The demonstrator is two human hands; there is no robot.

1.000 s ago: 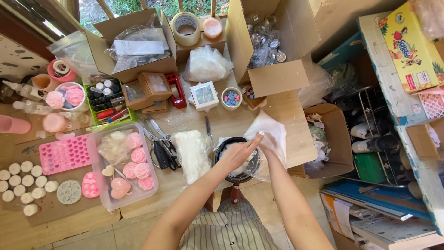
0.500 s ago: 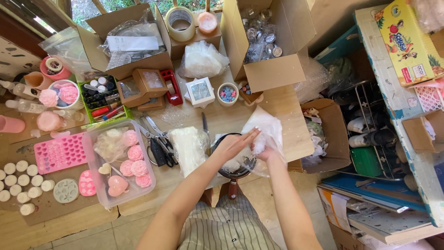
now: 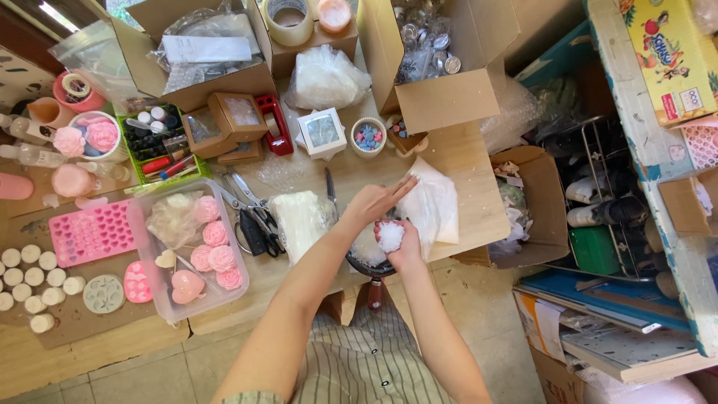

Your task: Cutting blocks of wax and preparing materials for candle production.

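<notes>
My right hand (image 3: 400,243) is cupped around a clump of white flakes (image 3: 390,236), held just over a dark pan (image 3: 372,266) at the table's front edge. The pan has a reddish handle (image 3: 375,293) pointing toward me. Just above it, my left hand (image 3: 376,202) has its fingers stretched out flat, the tips touching a clear plastic bag of white flakes (image 3: 437,206). The bag lies on a cardboard flap right of the pan. My hands hide most of the pan's inside.
Left of the pan lie a white bundle in plastic (image 3: 295,221), scissors (image 3: 254,213) and a clear tub of pink rose shapes (image 3: 198,251). A pink mould (image 3: 90,233) and small white discs (image 3: 30,280) sit far left. Cardboard boxes (image 3: 441,82) and tape rolls stand behind.
My right hand has come down off the bag with a clump of white flakes and now sits over the pan. My left hand has shifted right to the bag.
</notes>
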